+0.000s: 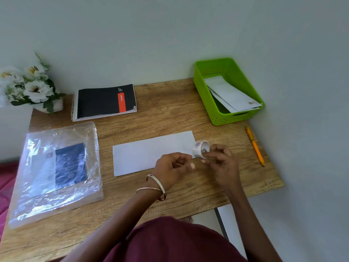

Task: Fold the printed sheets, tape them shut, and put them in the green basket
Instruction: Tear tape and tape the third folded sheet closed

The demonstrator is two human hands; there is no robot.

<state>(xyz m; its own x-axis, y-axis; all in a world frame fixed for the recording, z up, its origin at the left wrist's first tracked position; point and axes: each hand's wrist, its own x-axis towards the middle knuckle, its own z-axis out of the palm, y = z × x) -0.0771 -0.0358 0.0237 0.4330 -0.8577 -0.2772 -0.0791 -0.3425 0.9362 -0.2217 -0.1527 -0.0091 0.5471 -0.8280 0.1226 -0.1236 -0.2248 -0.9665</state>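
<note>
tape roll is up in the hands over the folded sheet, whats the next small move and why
Probably pull a short strip free. The right hand holds the tape roll just above the table, and the left hand pinches at its edge, as if finding the end. The folded sheet lies flat with no tape visible on it, while earlier sheets already sit in the basket.

A bright green basket [211,103] is sitting on the wood-grain desk [170,114]; the notebook [103,101] is showing black with an orange stripe, the pen [255,145] yellow, the folded sheet [147,154] white.
</note>
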